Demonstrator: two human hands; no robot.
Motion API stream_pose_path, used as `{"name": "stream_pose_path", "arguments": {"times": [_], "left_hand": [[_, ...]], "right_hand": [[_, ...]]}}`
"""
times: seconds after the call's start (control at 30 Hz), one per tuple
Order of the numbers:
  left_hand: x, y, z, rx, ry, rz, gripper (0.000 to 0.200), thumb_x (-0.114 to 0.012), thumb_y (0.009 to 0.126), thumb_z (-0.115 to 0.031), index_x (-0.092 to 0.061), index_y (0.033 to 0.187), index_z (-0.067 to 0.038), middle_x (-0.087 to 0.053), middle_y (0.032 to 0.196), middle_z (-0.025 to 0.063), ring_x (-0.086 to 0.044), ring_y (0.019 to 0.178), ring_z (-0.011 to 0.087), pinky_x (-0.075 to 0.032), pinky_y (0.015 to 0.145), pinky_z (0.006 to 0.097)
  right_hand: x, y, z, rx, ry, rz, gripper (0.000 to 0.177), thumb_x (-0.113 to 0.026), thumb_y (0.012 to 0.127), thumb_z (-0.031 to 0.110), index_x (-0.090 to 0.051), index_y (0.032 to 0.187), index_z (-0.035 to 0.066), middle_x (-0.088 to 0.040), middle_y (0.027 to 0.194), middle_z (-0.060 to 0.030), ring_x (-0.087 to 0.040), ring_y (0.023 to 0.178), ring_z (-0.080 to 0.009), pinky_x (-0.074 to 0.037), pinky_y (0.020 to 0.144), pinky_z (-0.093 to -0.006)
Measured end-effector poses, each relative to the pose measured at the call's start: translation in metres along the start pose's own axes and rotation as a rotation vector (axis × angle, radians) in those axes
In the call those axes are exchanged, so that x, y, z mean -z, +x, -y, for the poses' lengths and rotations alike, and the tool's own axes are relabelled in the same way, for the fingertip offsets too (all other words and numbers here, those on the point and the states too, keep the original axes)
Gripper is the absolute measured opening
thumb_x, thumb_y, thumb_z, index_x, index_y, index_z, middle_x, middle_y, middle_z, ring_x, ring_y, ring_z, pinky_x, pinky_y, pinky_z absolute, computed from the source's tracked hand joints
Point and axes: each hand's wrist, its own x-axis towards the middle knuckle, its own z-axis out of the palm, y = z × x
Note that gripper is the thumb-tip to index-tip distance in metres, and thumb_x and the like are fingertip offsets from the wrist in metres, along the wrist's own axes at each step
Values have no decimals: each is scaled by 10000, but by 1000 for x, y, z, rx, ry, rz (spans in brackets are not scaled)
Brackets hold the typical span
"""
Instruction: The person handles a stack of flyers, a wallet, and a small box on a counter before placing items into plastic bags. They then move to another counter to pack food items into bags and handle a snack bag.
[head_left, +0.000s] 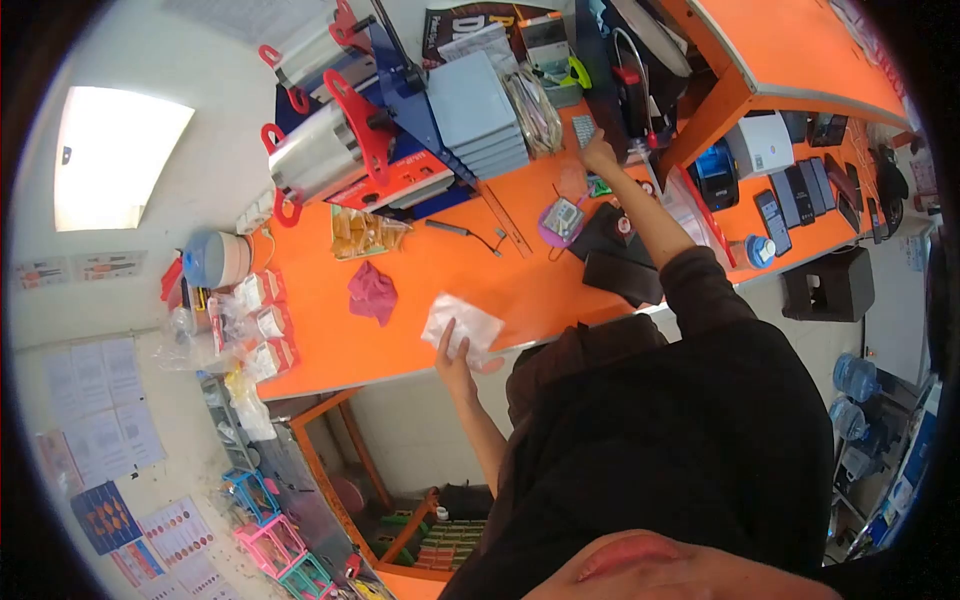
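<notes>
On the orange tabletop (pixel 340 345), my left hand (pixel 455 362) lies over a clear plastic bag (pixel 465 325) near the front edge, its fingers spread on the bag. My right hand (pixel 598 152) reaches to the back of the table, beside a small light-coloured keypad-like item (pixel 583 129); its fingers are too small to make out. A dark pink cloth (pixel 372 293) lies left of the bag. Under my right forearm are a black wallet-like case (pixel 622 278) and, to its left, a purple-edged round item (pixel 562 220).
Light grey boxes (pixel 475 110) are stacked at the back, beside red-handled rollers (pixel 325 155). A tray of small yellowish packets (pixel 365 233) and a black cable (pixel 460 230) lie in front. Phones (pixel 772 220) stand in a row at the right. A blue-lidded tub (pixel 760 251) is near them.
</notes>
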Motion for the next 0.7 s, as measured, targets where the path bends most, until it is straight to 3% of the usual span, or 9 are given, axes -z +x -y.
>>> {"name": "stream_pose_path", "arguments": {"times": [0.17, 0.23, 0.3, 0.37, 0.4, 0.47, 0.5, 0.6, 0.7], "left_hand": [[16, -20, 5, 57, 23, -120, 449, -593, 769, 61, -577, 1210, -19, -524, 1266, 134, -480, 1161, 227, -373, 982, 333], [20, -27, 11, 95, -41, -192, 449, -584, 767, 72, -574, 1210, -7, -523, 1253, 159, -485, 1154, 244, -382, 977, 340], [21, -36, 10, 94, -84, -227, 452, -576, 764, 86, -573, 1207, -1, -516, 1249, 179, -484, 1155, 253, -392, 968, 337], [16, -41, 11, 180, -262, -264, 452, -576, 762, 90, -574, 1205, -1, -505, 1261, 176, -486, 1150, 250, -404, 960, 338], [14, -42, 16, 188, -261, -272, 452, -576, 762, 90, -574, 1205, -1, -505, 1261, 176, -486, 1150, 250, -404, 960, 338], [16, -42, 34, 194, -247, -278, 456, -574, 761, 95, -574, 1206, -4, -496, 1264, 173, -505, 1118, 248, -422, 943, 340], [15, -42, 33, 206, -236, -282, 456, -574, 761, 95, -574, 1206, -4, -496, 1264, 173, -505, 1118, 248, -422, 943, 340], [4, -30, 17, 238, -113, -255, 457, -558, 765, 102, -572, 1208, -8, -501, 1249, 167, -528, 1078, 255, -440, 922, 350], [10, -29, 1, 241, -91, -268, 448, -543, 771, 102, -574, 1204, -7, -505, 1237, 165, -542, 1049, 257, -451, 902, 348]], "right_hand": [[-25, 35, -19, 230, 40, -78, 683, -555, 797, 316, -203, 1268, -33, -571, 976, -374, -573, 931, -497, -461, 819, -519], [-11, 18, -5, 43, 96, -71, 687, -568, 798, 345, -226, 1264, -28, -571, 995, -368, -571, 934, -498, -460, 813, -521], [11, -46, 23, 33, 370, -201, 692, -576, 806, 393, -255, 1244, -35, -590, 977, -343, -594, 900, -483, -474, 802, -496], [3, -92, 24, -85, 446, 80, 716, -586, 809, 430, -268, 1233, -51, -607, 930, -310, -617, 863, -453, -491, 778, -459], [-40, -107, 5, 87, 355, 22, 719, -584, 811, 440, -267, 1228, -53, -592, 945, -317, -618, 873, -435, -493, 761, -451], [-75, -126, 0, 177, 275, 231, 710, -591, 814, 424, -260, 1224, -51, -545, 1005, -342, -605, 901, -420, -487, 736, -448], [-71, -139, 20, 93, 284, 496, 697, -599, 815, 397, -254, 1225, -49, -515, 1050, -358, -592, 920, -424, -480, 727, -454], [-97, -153, 54, 145, 310, 331, 657, -606, 820, 295, -233, 1245, -41, -448, 1120, -366, -525, 967, -483, -456, 795, -466], [-113, -151, 66, 278, 401, 191, 585, -609, 814, 176, -245, 1219, -37, -431, 1039, -330, -518, 904, -473, -444, 747, -496]]}}
